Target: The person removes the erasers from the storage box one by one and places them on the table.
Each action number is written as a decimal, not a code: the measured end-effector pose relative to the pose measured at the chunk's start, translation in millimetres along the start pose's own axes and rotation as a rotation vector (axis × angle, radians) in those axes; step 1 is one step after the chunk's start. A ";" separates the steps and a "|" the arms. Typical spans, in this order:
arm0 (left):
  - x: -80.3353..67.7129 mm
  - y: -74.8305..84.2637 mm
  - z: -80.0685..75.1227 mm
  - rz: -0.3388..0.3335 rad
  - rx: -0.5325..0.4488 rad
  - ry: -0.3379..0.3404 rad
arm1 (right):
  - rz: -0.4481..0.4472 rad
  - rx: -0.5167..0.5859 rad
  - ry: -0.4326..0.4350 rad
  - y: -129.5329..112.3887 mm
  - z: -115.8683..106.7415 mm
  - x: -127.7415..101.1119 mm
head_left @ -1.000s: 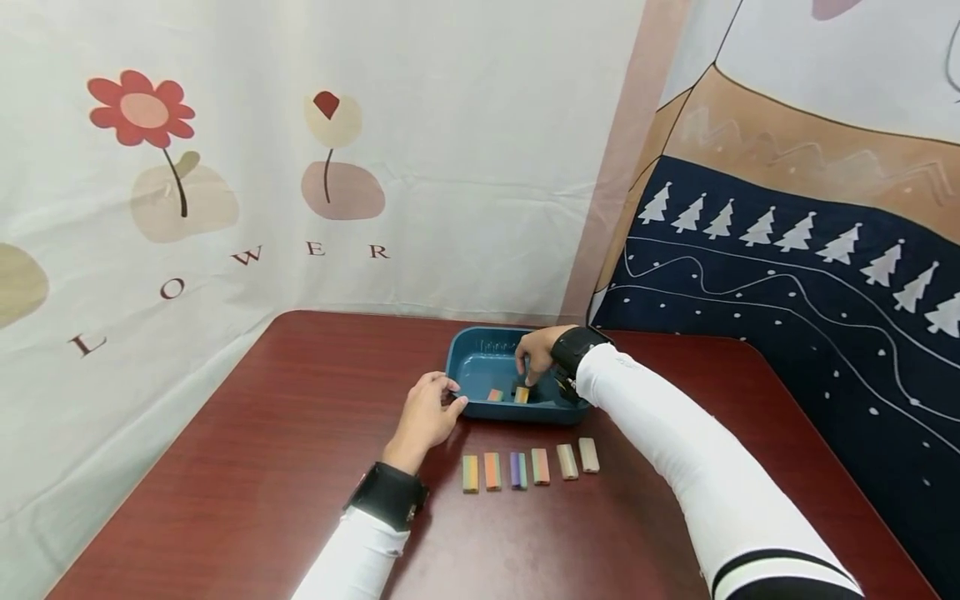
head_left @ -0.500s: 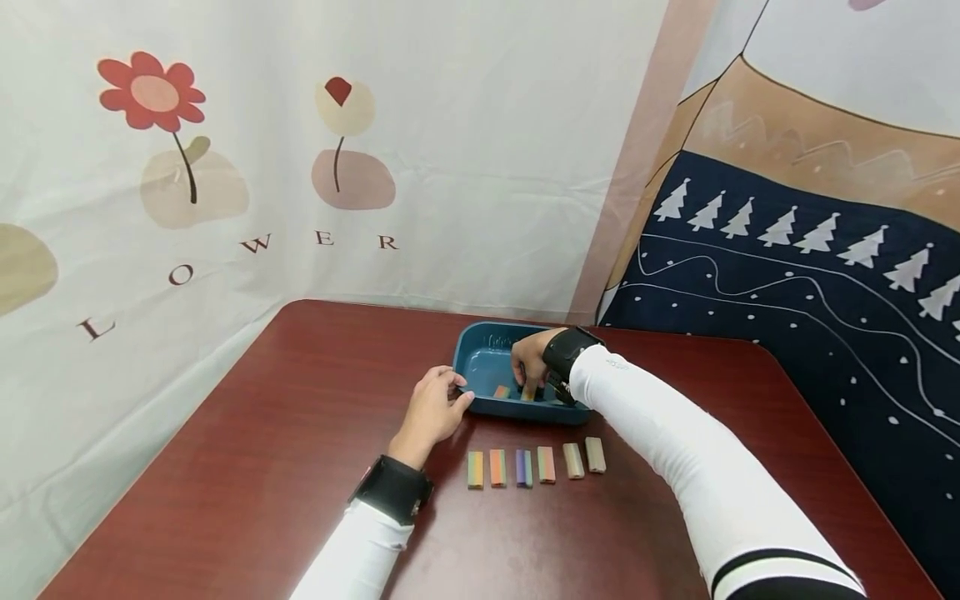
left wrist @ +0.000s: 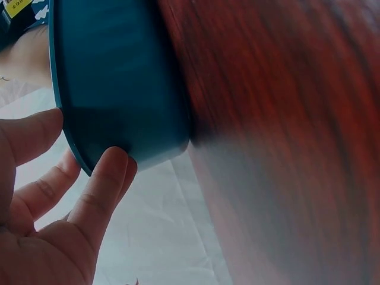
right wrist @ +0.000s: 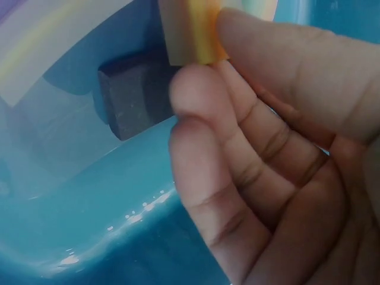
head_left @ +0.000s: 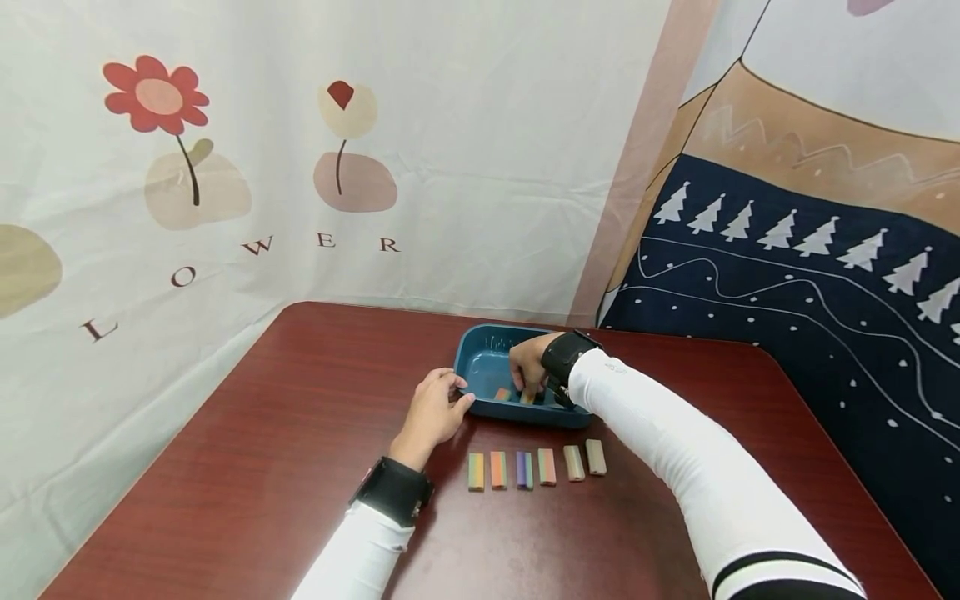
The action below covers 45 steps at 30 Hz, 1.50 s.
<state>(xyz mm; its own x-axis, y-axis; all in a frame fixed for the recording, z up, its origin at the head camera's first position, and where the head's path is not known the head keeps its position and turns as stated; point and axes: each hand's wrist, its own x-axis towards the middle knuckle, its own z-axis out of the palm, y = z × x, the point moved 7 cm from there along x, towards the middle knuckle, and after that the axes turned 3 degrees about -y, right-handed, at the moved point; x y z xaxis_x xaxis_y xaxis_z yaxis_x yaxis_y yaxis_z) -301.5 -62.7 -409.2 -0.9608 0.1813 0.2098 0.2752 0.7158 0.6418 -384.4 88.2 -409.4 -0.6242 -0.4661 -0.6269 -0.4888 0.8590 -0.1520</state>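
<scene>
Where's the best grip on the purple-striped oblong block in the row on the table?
From above, I'd pinch the purple-striped oblong block across its long sides at mid-length: it lies flat and narrow, with gaps visible on either side.

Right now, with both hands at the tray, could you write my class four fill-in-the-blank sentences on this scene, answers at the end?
1. On the table, ____ blocks lie in a row in front of the tray.
2. In the head view, the row's purple-striped block is ____ from the left.
3. Of the left hand and the right hand, the one pinching a block inside the tray is the ____.
4. The left wristband is coloured ____.

Missing words: six; third; right hand; black.
</scene>
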 end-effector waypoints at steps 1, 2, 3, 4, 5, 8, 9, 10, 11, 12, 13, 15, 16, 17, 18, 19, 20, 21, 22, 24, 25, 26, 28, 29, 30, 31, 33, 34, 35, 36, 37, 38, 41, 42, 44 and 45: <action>-0.2 0.0 -0.3 -0.001 0.002 0.001 | -0.003 -0.001 0.002 -1.3 -0.3 -0.9; -0.3 -0.1 -0.7 -0.002 0.000 0.002 | -0.007 -0.003 0.004 -2.7 -0.7 -2.1; -0.4 -0.1 -1.1 -0.003 -0.001 0.003 | -0.009 -0.005 0.005 -3.6 -0.8 -2.8; -0.6 -0.1 -1.3 -0.004 -0.001 0.004 | -0.011 -0.009 0.007 -4.3 -1.0 -3.6; -0.6 0.0 -1.4 -0.004 -0.003 0.003 | -0.012 -0.013 0.008 -5.0 -0.9 -4.1; -0.4 0.6 -1.3 0.000 -0.007 0.000 | -0.008 -0.024 0.006 -5.4 -0.6 -6.4; -0.4 0.7 -1.2 0.001 -0.008 -0.001 | -0.006 -0.027 0.004 -5.5 -0.3 -7.0; -0.3 0.8 -1.0 0.001 -0.009 0.000 | -0.006 -0.028 0.003 -5.5 -0.2 -7.5; -0.1 0.8 -1.0 0.000 -0.011 0.000 | -0.006 -0.028 0.001 -5.6 -0.1 -7.8; 0.1 0.7 -0.9 -0.001 -0.011 0.000 | -0.007 -0.029 -0.003 -5.6 0.0 -8.4; 0.1 0.5 -0.7 -0.002 -0.012 0.001 | -0.008 -0.022 -0.004 -5.8 0.0 -8.6; -0.1 0.0 -0.6 -0.004 -0.012 0.000 | -0.012 -0.009 -0.005 -5.9 0.1 -9.4; -0.1 -0.3 0.0 -0.004 -0.013 0.000 | -0.013 0.001 -0.007 -5.7 0.6 -9.7; -0.4 -0.5 0.4 -0.005 -0.012 -0.001 | -0.015 0.012 -0.007 -5.4 1.2 -10.3; -0.7 -0.8 0.8 -0.004 -0.012 -0.002 | -0.016 0.026 -0.008 -4.9 1.7 -10.8; -1.1 -0.8 0.8 -0.002 -0.010 0.000 | -0.016 0.043 -0.004 -4.3 2.3 -11.1; -1.4 -0.9 0.9 0.002 -0.010 -0.001 | -0.014 0.058 -0.001 -3.1 2.7 -11.4; -1.4 -1.1 0.9 0.003 -0.009 -0.001 | -0.012 0.076 0.002 -1.9 3.3 -11.6; -1.4 -1.2 0.6 0.005 -0.006 -0.002 | -0.012 0.089 0.005 -0.9 3.5 -12.1; -1.4 -1.4 -0.3 0.006 -0.004 -0.003 | -0.022 0.104 0.017 0.3 3.1 -13.8; -1.2 -1.5 -0.6 0.008 -0.002 -0.005 | -0.027 0.113 0.025 1.1 2.7 -14.8; -1.0 -1.6 -1.0 0.007 -0.002 -0.008 | -0.034 0.120 0.035 1.7 1.9 -15.8; -0.5 -1.9 -1.7 0.003 -0.001 -0.012 | -0.052 0.124 0.058 1.7 0.5 -18.3; -0.6 -1.8 -1.9 0.001 -0.004 -0.012 | -0.058 0.128 0.071 2.0 0.0 -19.3; -0.9 -1.6 -2.0 0.000 -0.005 -0.015 | -0.062 0.134 0.083 2.9 -0.3 -19.8; -0.8 -1.4 -2.2 0.001 -0.007 -0.014 | -0.068 0.133 0.100 3.5 -0.9 -20.5; -0.9 -0.1 -2.8 0.010 -0.005 -0.011 | -0.083 0.122 0.131 4.6 -2.1 -21.9; -1.2 0.3 -2.8 0.010 -0.009 -0.012 | -0.097 0.122 0.147 5.1 -3.1 -22.9; -1.3 0.4 -2.6 0.010 -0.009 -0.013 | -0.112 0.124 0.164 5.6 -4.1 -24.2; -1.3 0.3 -2.3 0.010 -0.011 -0.015 | -0.125 0.121 0.181 6.5 -5.2 -25.7; -1.2 0.0 -1.9 0.009 -0.013 -0.016 | -0.141 0.122 0.199 6.8 -6.5 -27.8; -1.2 -0.3 -1.6 0.009 -0.013 -0.016 | -0.159 0.128 0.215 7.1 -7.8 -30.1; -1.1 -2.1 -0.9 -0.004 -0.022 -0.020 | -0.209 0.151 0.267 8.9 -11.6 -39.2; -1.1 -2.3 -1.0 -0.005 -0.022 -0.020 | -0.225 0.156 0.287 9.5 -12.8 -42.7; -1.1 -2.8 -1.4 -0.009 -0.022 -0.019 | -0.257 0.178 0.327 10.8 -15.3 -50.5; -1.3 -3.2 -1.6 -0.012 -0.021 -0.019 | -0.269 0.189 0.348 12.0 -16.3 -54.4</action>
<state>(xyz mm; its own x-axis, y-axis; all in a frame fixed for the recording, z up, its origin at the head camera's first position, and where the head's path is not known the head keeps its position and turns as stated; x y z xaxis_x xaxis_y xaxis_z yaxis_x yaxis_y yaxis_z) -301.1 -66.3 -410.3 -0.9645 0.1856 0.1878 0.2639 0.7036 0.6598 -366.2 120.5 -364.7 -0.6733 -0.6929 -0.2579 -0.5620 0.7064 -0.4303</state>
